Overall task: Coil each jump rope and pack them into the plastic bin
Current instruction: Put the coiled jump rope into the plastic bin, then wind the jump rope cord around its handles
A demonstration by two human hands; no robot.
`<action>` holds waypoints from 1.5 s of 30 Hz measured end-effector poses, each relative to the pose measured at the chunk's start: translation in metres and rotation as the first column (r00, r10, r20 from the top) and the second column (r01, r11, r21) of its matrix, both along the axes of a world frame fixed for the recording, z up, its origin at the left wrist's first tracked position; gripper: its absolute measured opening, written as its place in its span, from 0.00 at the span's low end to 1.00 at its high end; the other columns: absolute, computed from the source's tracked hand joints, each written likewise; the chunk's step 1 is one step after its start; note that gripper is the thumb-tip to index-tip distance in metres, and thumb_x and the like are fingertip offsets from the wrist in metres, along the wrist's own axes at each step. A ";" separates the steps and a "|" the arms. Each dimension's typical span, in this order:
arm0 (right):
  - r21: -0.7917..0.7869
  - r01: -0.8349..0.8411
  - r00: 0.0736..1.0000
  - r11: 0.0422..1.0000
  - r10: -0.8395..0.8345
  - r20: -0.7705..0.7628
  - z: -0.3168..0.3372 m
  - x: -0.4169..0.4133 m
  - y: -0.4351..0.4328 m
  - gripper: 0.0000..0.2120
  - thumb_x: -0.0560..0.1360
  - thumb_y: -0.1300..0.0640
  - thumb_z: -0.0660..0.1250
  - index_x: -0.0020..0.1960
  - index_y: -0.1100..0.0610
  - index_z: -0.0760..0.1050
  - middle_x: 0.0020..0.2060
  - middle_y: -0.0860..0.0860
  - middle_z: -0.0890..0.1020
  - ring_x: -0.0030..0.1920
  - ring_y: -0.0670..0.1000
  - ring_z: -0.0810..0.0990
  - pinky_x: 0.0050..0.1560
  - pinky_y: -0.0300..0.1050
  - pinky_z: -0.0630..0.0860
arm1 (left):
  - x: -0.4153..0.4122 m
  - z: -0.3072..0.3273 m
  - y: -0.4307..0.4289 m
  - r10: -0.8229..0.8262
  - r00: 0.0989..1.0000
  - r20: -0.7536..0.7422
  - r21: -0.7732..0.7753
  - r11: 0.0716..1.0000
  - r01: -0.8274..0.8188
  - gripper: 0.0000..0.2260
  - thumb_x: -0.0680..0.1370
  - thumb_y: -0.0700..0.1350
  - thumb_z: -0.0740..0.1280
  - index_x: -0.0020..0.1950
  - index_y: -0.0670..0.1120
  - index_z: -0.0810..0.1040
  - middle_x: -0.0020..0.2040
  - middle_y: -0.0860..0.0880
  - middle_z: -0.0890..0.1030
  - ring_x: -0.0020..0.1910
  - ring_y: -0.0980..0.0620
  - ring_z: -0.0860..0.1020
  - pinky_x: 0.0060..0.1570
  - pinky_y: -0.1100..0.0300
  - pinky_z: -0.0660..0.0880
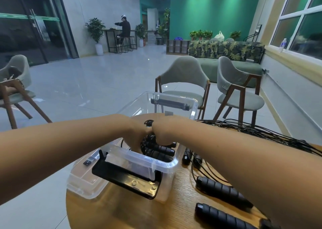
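Hands both sit low inside the bin. My left hand and right hand are each curled tight round the same black coil, knuckles nearly touching, and the coil's handles lie on the bin floor just beside my right hand.

The worst risk, I think, is the coil springing open once I let go, since the stiff cord wants to unwind and could loop over the rim. The bin stands at the left edge of the table, with the clear lid jutting past that edge, so a hard push down could tip things off. My right forearm crosses the loose ropes heaped on the table, and pulling back carelessly might drag them into a worse tangle.

I can read no writing. A small label on the bin's far wall is too small to make out.
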State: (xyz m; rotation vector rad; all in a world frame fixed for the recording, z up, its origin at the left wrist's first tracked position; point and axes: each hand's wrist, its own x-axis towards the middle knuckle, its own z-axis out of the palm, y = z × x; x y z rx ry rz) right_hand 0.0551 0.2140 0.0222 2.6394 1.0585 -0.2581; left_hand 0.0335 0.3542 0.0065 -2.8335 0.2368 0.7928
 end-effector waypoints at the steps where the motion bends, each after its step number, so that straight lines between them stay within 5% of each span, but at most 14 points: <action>1: 0.053 -0.002 0.999 0.999 0.000 0.039 0.004 0.004 -0.002 0.11 0.82 0.60 0.66 0.40 0.56 0.73 0.38 0.50 0.75 0.38 0.50 0.75 0.46 0.46 0.77 | -0.004 0.009 -0.002 -0.006 1.000 0.007 -0.035 0.999 0.006 0.50 0.72 0.62 0.79 0.83 0.54 0.52 0.77 0.49 0.70 0.72 0.44 0.73 0.72 0.47 0.70; 4: 0.190 -0.041 0.996 0.981 0.024 0.090 0.020 0.008 -0.015 0.13 0.82 0.56 0.66 0.38 0.54 0.72 0.37 0.50 0.77 0.40 0.54 0.79 0.45 0.49 0.81 | -0.012 0.027 -0.008 0.027 0.998 0.063 -0.149 0.989 -0.017 0.44 0.74 0.62 0.76 0.82 0.56 0.54 0.75 0.53 0.70 0.68 0.48 0.73 0.72 0.48 0.69; 7: 0.324 -0.069 0.996 0.944 0.046 0.076 0.031 0.010 -0.036 0.08 0.82 0.53 0.67 0.52 0.55 0.83 0.47 0.52 0.84 0.48 0.56 0.82 0.45 0.47 0.78 | -0.011 0.038 -0.015 0.043 0.985 0.168 -0.121 0.992 -0.023 0.32 0.79 0.63 0.70 0.78 0.54 0.63 0.68 0.50 0.78 0.60 0.49 0.75 0.65 0.51 0.72; 10: 0.464 -0.091 0.994 0.881 0.048 0.102 0.040 0.005 -0.071 0.09 0.81 0.52 0.67 0.57 0.52 0.84 0.49 0.50 0.84 0.51 0.54 0.80 0.45 0.46 0.72 | -0.017 0.049 -0.035 0.049 0.952 0.302 -0.183 0.983 0.007 0.23 0.81 0.63 0.66 0.71 0.53 0.72 0.62 0.52 0.82 0.55 0.50 0.76 0.58 0.53 0.73; 14: 0.625 -0.038 0.996 0.779 -0.020 0.085 0.047 -0.010 -0.129 0.06 0.81 0.54 0.69 0.56 0.52 0.83 0.48 0.48 0.84 0.50 0.51 0.81 0.51 0.51 0.80 | -0.034 0.062 -0.076 0.094 0.889 0.448 -0.355 0.931 0.080 0.18 0.81 0.63 0.65 0.65 0.54 0.76 0.56 0.55 0.83 0.49 0.54 0.79 0.53 0.54 0.75; 18: 0.664 0.027 0.999 0.747 -0.051 0.017 0.035 -0.032 -0.195 0.05 0.83 0.53 0.70 0.57 0.51 0.83 0.47 0.47 0.84 0.46 0.43 0.81 0.46 0.39 0.78 | -0.052 0.058 -0.119 0.062 0.852 0.519 -0.347 0.927 0.144 0.21 0.78 0.66 0.68 0.65 0.55 0.76 0.56 0.53 0.83 0.50 0.52 0.79 0.56 0.51 0.78; 22: 0.646 0.117 0.993 0.754 -0.107 -0.056 0.013 -0.059 -0.256 0.07 0.83 0.50 0.70 0.59 0.49 0.83 0.47 0.42 0.83 0.48 0.41 0.81 0.50 0.40 0.80 | -0.068 0.046 -0.149 -0.014 0.706 0.708 -0.181 0.963 0.201 0.23 0.76 0.66 0.68 0.65 0.55 0.76 0.68 0.49 0.75 0.63 0.47 0.73 0.64 0.46 0.74; 32: 0.664 0.334 0.941 0.669 -0.279 -0.192 -0.043 -0.120 -0.356 0.06 0.83 0.46 0.70 0.58 0.42 0.83 0.48 0.38 0.84 0.49 0.37 0.81 0.52 0.38 0.81 | -0.091 -0.010 -0.219 -0.109 0.934 0.340 -0.443 0.857 0.262 0.25 0.73 0.63 0.75 0.67 0.61 0.74 0.66 0.61 0.72 0.63 0.58 0.73 0.63 0.60 0.73; 41: 0.668 0.389 0.916 0.635 -0.343 -0.208 -0.085 -0.144 -0.397 0.07 0.82 0.47 0.70 0.59 0.42 0.82 0.49 0.38 0.83 0.51 0.38 0.81 0.53 0.42 0.82 | -0.084 -0.076 -0.239 -0.189 0.950 0.250 -0.381 0.882 0.276 0.39 0.63 0.71 0.78 0.69 0.64 0.67 0.70 0.60 0.67 0.67 0.53 0.69 0.70 0.49 0.71; 45: 0.643 0.386 0.919 0.662 -0.333 -0.209 -0.088 -0.149 -0.399 0.09 0.83 0.45 0.69 0.62 0.41 0.81 0.49 0.38 0.82 0.51 0.39 0.81 0.53 0.42 0.82 | -0.082 -0.088 -0.236 -0.205 0.954 0.217 -0.327 0.906 0.269 0.31 0.64 0.72 0.76 0.61 0.65 0.69 0.75 0.58 0.62 0.73 0.50 0.63 0.75 0.44 0.64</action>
